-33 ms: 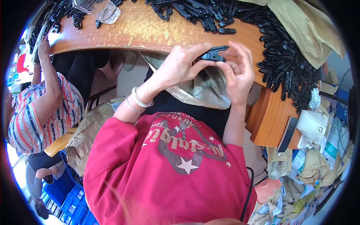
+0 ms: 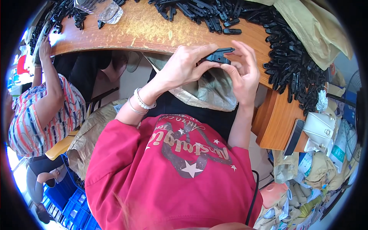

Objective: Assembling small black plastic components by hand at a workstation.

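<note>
My left hand (image 2: 186, 66) pinches a black plastic clip (image 2: 218, 57) between thumb and fingers, just off the table's near edge. The clip has a long thin upper arm and a thicker lower body with a small hole. My right hand (image 2: 245, 74) is curled round the clip's right end. Its thumb touches the lower body, while its index finger arches by the tip of the upper arm. Below both hands, an open woven sack (image 2: 203, 96) lies over my lap.
Black clips (image 2: 295, 73) lie heaped on the wooden table (image 2: 115, 36), at the back and right. A clear plastic container (image 2: 111, 13) stands far left. A phone (image 2: 294, 137) and white bag (image 2: 320, 128) are at right. A person in a patterned top (image 2: 46, 115) works at left.
</note>
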### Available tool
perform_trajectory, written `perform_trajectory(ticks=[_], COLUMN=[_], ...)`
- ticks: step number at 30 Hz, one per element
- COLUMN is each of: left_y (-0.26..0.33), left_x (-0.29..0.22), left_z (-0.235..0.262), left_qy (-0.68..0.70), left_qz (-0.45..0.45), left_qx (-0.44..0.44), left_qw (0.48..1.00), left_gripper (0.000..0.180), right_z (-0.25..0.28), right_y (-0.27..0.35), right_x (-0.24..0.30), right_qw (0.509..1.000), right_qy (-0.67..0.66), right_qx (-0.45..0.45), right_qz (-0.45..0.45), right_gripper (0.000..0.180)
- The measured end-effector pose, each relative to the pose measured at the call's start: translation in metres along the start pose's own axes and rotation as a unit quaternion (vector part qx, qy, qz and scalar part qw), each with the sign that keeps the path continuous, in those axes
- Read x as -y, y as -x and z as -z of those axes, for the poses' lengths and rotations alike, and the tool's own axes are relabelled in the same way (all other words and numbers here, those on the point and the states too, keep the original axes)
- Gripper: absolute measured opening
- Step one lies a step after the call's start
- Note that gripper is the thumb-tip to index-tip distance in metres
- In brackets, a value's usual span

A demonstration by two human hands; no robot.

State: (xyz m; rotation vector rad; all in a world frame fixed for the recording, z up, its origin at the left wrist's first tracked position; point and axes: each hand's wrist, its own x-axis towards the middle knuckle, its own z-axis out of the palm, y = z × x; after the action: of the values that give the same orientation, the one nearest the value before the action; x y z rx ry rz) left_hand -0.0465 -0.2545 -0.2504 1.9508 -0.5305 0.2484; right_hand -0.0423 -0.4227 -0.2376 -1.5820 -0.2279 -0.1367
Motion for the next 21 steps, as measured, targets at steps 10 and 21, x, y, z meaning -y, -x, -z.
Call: perform_trajectory(ticks=[10, 21], left_y=[-0.007, -0.066], left_x=[-0.002, 0.078], left_z=[0.009, 0.045], left_qy=[0.281, -0.077], left_qz=[0.243, 0.325], left_qx=[-0.001, -0.082], left_qw=[0.928, 0.939], left_gripper=[0.039, 0.051], right_z=[0.017, 0.008], right_y=[-0.019, -0.053], right_x=[-0.021, -0.064], right_qw=[0.991, 0.845], right_qy=[0.03, 0.508], right_qx=[0.125, -0.011], right_qz=[-0.031, 0.168], right_gripper=[0.02, 0.022])
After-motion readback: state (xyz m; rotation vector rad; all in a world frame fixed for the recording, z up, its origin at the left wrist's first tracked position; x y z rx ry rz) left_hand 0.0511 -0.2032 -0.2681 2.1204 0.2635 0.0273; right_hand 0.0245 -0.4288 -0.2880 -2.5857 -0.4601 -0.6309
